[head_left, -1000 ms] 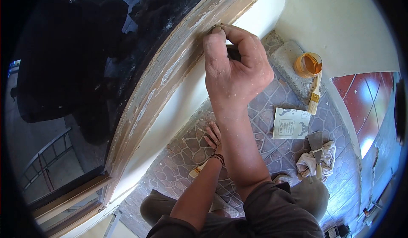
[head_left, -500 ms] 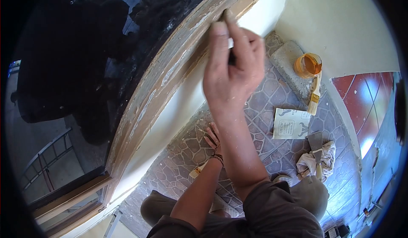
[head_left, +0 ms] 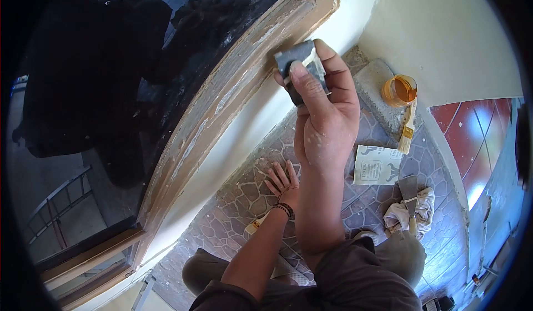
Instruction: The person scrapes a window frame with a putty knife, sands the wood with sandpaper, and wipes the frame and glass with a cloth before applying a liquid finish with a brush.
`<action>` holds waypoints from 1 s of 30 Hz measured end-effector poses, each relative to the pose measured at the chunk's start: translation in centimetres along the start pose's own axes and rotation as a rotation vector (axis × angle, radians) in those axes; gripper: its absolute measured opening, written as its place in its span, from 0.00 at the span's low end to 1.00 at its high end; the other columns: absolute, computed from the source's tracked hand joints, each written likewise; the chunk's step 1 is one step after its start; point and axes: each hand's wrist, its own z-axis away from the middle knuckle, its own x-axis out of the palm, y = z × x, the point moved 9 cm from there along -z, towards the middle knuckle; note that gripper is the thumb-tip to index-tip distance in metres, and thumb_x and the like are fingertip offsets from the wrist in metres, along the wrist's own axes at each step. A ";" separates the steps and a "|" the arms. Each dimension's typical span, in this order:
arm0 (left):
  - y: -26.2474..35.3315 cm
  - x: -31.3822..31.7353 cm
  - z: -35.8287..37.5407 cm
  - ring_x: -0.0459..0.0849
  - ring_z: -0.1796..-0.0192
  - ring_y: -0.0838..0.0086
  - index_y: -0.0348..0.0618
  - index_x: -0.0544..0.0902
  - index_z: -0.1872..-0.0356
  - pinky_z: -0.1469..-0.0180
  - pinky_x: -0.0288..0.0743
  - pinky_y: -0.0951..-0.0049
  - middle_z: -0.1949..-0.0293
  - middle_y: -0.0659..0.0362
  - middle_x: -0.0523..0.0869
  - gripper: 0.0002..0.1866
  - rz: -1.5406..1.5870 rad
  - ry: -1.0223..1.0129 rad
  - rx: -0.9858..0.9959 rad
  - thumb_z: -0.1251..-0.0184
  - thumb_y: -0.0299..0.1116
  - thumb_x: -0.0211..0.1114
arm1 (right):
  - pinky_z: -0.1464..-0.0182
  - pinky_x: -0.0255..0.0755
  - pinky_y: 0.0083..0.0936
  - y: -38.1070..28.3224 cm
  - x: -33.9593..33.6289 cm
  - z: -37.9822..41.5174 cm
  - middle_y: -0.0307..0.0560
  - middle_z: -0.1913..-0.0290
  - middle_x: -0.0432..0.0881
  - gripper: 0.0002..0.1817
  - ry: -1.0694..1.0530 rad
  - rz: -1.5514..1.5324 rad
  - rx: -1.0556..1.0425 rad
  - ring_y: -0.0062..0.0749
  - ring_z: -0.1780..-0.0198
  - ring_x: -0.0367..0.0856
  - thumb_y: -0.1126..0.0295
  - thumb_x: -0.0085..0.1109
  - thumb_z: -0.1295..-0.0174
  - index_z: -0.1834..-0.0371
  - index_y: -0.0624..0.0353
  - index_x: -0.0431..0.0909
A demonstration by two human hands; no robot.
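My right hand (head_left: 327, 111) is raised near the wooden window frame (head_left: 222, 89), its fingers and thumb closed on a small dark flat pad (head_left: 297, 58) with whitish residue on its face. The pad shows flat towards me, close to the frame's edge. Rough whitish patches mark the worn wood. My left hand (head_left: 285, 184) rests on the stone-patterned floor (head_left: 244, 200) with its fingers spread, a dark bracelet at the wrist. It holds nothing.
An orange-tinted cup (head_left: 399, 90) stands on a concrete block (head_left: 375, 78), with a paintbrush (head_left: 408, 130) beside it. Nearby lie a printed sandpaper sheet (head_left: 377, 165) and a scraper (head_left: 408, 191) on a cloth (head_left: 425, 208). Another brush (head_left: 255, 225) is by my left arm. Dark glass (head_left: 94, 89) fills the frame.
My right hand has moved down from the frame's upper part and turned, so the dark pad now shows. My left hand has shifted slightly right, fingers still spread.
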 end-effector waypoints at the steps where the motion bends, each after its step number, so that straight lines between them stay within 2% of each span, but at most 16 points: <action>1: -0.5 1.0 -0.6 0.14 0.24 0.38 0.49 0.26 0.22 0.30 0.15 0.31 0.24 0.41 0.17 0.57 0.000 0.000 -0.001 0.35 0.63 0.56 | 0.54 0.78 0.19 0.3 0.0 -0.3 0.50 0.52 0.82 0.17 0.000 -0.001 0.001 0.25 0.58 0.83 0.79 0.63 0.35 0.45 0.70 0.74; 4: -1.1 1.6 -1.1 0.18 0.23 0.38 0.45 0.27 0.22 0.29 0.16 0.30 0.23 0.41 0.22 0.58 -0.071 0.072 0.006 0.35 0.64 0.56 | 0.54 0.78 0.17 0.0 0.1 -1.0 0.44 0.61 0.84 0.14 0.005 0.308 -0.218 0.20 0.60 0.82 0.77 0.67 0.37 0.51 0.68 0.79; 7: 0.8 -0.9 -0.7 0.26 0.23 0.39 0.43 0.31 0.22 0.28 0.23 0.34 0.23 0.39 0.28 0.60 -0.064 0.135 0.071 0.39 0.65 0.60 | 0.57 0.77 0.15 0.1 0.1 -2.0 0.42 0.62 0.84 0.13 0.082 0.330 -0.352 0.18 0.62 0.81 0.75 0.68 0.38 0.52 0.66 0.80; 11: 3.3 -3.0 0.7 0.35 0.22 0.40 0.40 0.37 0.22 0.26 0.31 0.38 0.23 0.37 0.37 0.63 -0.050 0.207 0.156 0.44 0.66 0.66 | 0.64 0.69 0.11 -0.1 0.1 -0.8 0.39 0.69 0.82 0.08 0.207 0.602 -0.460 0.14 0.68 0.74 0.71 0.70 0.38 0.63 0.65 0.83; 13: 3.6 -4.7 2.1 0.40 0.22 0.41 0.38 0.40 0.22 0.25 0.35 0.41 0.23 0.36 0.42 0.65 -0.040 0.250 0.205 0.47 0.67 0.69 | 0.71 0.68 0.21 0.6 1.2 2.5 0.44 0.75 0.80 0.09 0.180 0.764 -0.490 0.22 0.73 0.75 0.72 0.75 0.45 0.71 0.62 0.82; 16: 3.1 -6.3 4.4 0.47 0.22 0.46 0.37 0.46 0.22 0.24 0.42 0.47 0.24 0.38 0.50 0.64 0.054 0.311 0.308 0.49 0.63 0.74 | 0.71 0.67 0.21 1.1 1.6 3.9 0.42 0.75 0.78 0.10 0.147 0.755 -0.673 0.23 0.74 0.74 0.74 0.75 0.46 0.74 0.62 0.80; 19: 2.4 -5.2 3.9 0.43 0.22 0.39 0.37 0.44 0.22 0.25 0.39 0.41 0.23 0.33 0.45 0.64 0.451 0.051 0.241 0.48 0.67 0.70 | 0.69 0.66 0.21 0.7 -0.6 -1.7 0.42 0.75 0.78 0.09 0.304 0.426 -0.498 0.24 0.73 0.72 0.75 0.75 0.47 0.73 0.62 0.80; 20: 2.4 -5.0 4.1 0.43 0.22 0.39 0.37 0.44 0.22 0.25 0.39 0.41 0.23 0.33 0.45 0.64 0.453 0.047 0.243 0.48 0.67 0.70 | 0.68 0.66 0.22 0.2 -0.1 -0.7 0.44 0.73 0.78 0.09 0.309 0.572 -0.587 0.25 0.72 0.72 0.75 0.74 0.45 0.73 0.62 0.80; 21: 2.8 -5.6 4.0 0.46 0.22 0.41 0.36 0.46 0.23 0.25 0.41 0.43 0.24 0.35 0.47 0.63 0.325 0.132 0.277 0.48 0.65 0.71 | 0.68 0.67 0.23 0.3 0.8 1.1 0.44 0.72 0.78 0.10 0.252 0.765 -0.583 0.26 0.72 0.72 0.74 0.74 0.45 0.73 0.62 0.79; 23: 4.0 -8.0 4.8 0.51 0.24 0.45 0.35 0.49 0.23 0.25 0.45 0.49 0.25 0.38 0.52 0.61 0.062 0.299 0.328 0.48 0.62 0.74 | 0.68 0.67 0.23 1.6 2.0 4.0 0.43 0.74 0.78 0.11 0.165 0.620 -0.632 0.26 0.73 0.73 0.74 0.75 0.46 0.73 0.61 0.78; 24: 4.0 -7.1 4.7 0.46 0.22 0.41 0.37 0.45 0.22 0.24 0.40 0.45 0.24 0.35 0.48 0.63 -0.345 0.164 0.094 0.48 0.63 0.73 | 0.68 0.68 0.22 1.1 1.8 3.5 0.42 0.74 0.78 0.11 0.150 0.680 -0.655 0.26 0.74 0.73 0.74 0.75 0.47 0.73 0.61 0.79; 25: 3.6 -5.5 4.0 0.46 0.22 0.41 0.37 0.45 0.22 0.24 0.40 0.45 0.24 0.35 0.48 0.63 -0.341 0.161 0.086 0.48 0.63 0.73 | 0.69 0.68 0.21 0.7 1.5 2.2 0.43 0.74 0.78 0.11 0.189 0.704 -0.710 0.25 0.73 0.73 0.74 0.75 0.46 0.73 0.61 0.78; 27: 2.2 -3.1 2.5 0.38 0.21 0.44 0.42 0.42 0.21 0.22 0.36 0.53 0.22 0.39 0.40 0.65 -0.297 0.534 0.147 0.50 0.64 0.72 | 0.63 0.70 0.18 0.2 1.7 -0.5 0.38 0.71 0.82 0.10 0.104 0.318 -0.426 0.16 0.68 0.75 0.72 0.72 0.40 0.67 0.65 0.80; 28: 2.4 -3.3 2.9 0.34 0.20 0.46 0.44 0.41 0.21 0.21 0.34 0.57 0.21 0.41 0.36 0.66 -0.265 0.732 0.182 0.51 0.65 0.72 | 0.65 0.68 0.17 -0.1 1.3 0.7 0.37 0.72 0.80 0.12 0.278 0.763 -0.563 0.16 0.70 0.73 0.69 0.74 0.42 0.67 0.65 0.80; 29: 3.4 -5.7 3.6 0.34 0.20 0.46 0.44 0.41 0.21 0.21 0.34 0.57 0.21 0.41 0.36 0.66 -0.246 0.746 0.185 0.51 0.65 0.72 | 0.65 0.66 0.16 0.6 2.3 3.0 0.37 0.73 0.79 0.13 0.217 0.787 -0.566 0.16 0.71 0.70 0.68 0.74 0.42 0.69 0.64 0.79; 30: 3.5 -6.7 3.2 0.31 0.20 0.44 0.45 0.39 0.20 0.22 0.30 0.50 0.21 0.41 0.33 0.63 -0.193 0.329 0.094 0.47 0.66 0.68 | 0.65 0.66 0.16 1.5 3.4 5.7 0.38 0.74 0.79 0.13 0.128 0.770 -0.626 0.16 0.71 0.70 0.68 0.74 0.41 0.70 0.63 0.79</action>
